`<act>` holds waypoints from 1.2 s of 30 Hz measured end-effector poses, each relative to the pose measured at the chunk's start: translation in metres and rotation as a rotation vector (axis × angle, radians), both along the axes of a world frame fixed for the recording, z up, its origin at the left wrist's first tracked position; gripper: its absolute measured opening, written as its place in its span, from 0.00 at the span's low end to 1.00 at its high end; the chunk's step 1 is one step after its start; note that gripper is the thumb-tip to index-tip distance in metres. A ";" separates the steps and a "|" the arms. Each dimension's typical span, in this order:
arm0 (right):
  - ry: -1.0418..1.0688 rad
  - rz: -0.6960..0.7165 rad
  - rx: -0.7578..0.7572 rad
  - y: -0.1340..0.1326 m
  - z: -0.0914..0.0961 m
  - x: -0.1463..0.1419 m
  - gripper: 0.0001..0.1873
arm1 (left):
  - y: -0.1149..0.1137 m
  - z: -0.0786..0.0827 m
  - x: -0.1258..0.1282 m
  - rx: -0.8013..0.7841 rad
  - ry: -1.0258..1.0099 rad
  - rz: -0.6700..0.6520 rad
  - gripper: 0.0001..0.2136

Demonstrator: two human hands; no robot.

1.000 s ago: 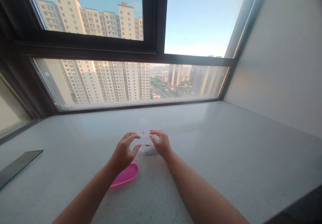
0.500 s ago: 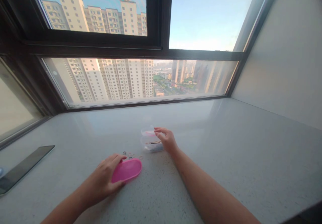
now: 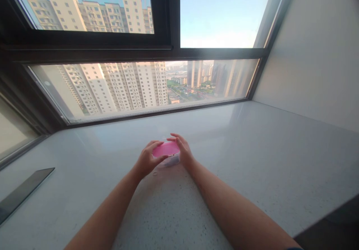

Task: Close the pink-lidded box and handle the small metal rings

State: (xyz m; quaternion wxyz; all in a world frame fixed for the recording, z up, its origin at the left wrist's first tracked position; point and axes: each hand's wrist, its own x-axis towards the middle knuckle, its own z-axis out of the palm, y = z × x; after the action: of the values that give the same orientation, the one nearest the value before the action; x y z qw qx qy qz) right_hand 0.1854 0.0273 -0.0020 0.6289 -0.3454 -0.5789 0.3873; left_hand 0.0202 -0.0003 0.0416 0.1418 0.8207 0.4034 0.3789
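A small clear plastic box [image 3: 171, 161] stands on the pale stone sill [image 3: 252, 160] in front of me. A pink oval lid [image 3: 165, 149] lies on top of it. My left hand [image 3: 146, 160] grips the lid's left end, fingers curled over the edge. My right hand [image 3: 182, 152] curls round the right side of the box and lid. A tiny ring [image 3: 154, 173] lies on the sill just below my left hand. What is inside the box is hidden.
A dark flat phone-like slab [image 3: 22, 194] lies at the far left of the sill. The window frame [image 3: 157, 111] runs along the back and a white wall [image 3: 308, 66] closes the right side. The sill's front edge drops off at bottom right.
My left hand picked the pink lid up from the sill and brought it onto the clear box. My right hand has stayed at the box. Most small rings seen earlier are now hidden.
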 end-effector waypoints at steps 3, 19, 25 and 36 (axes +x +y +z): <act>-0.045 0.021 -0.010 0.000 0.002 0.001 0.18 | 0.002 -0.011 0.005 0.000 -0.032 -0.032 0.19; -0.561 -0.100 0.126 -0.007 0.006 0.010 0.17 | -0.007 -0.015 0.004 0.042 0.172 0.036 0.16; -0.798 -0.167 0.083 -0.007 0.011 0.009 0.17 | -0.006 -0.016 0.001 0.068 0.322 0.079 0.18; -0.813 -0.312 0.127 -0.005 0.009 -0.003 0.17 | 0.008 -0.006 -0.034 0.030 -0.062 0.157 0.17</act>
State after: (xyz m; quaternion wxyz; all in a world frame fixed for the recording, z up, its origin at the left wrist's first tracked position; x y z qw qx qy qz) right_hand 0.1825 0.0227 0.0069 0.4208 -0.5138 -0.7429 0.0839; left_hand -0.0138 0.0077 0.0354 0.1119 0.7766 0.4560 0.4202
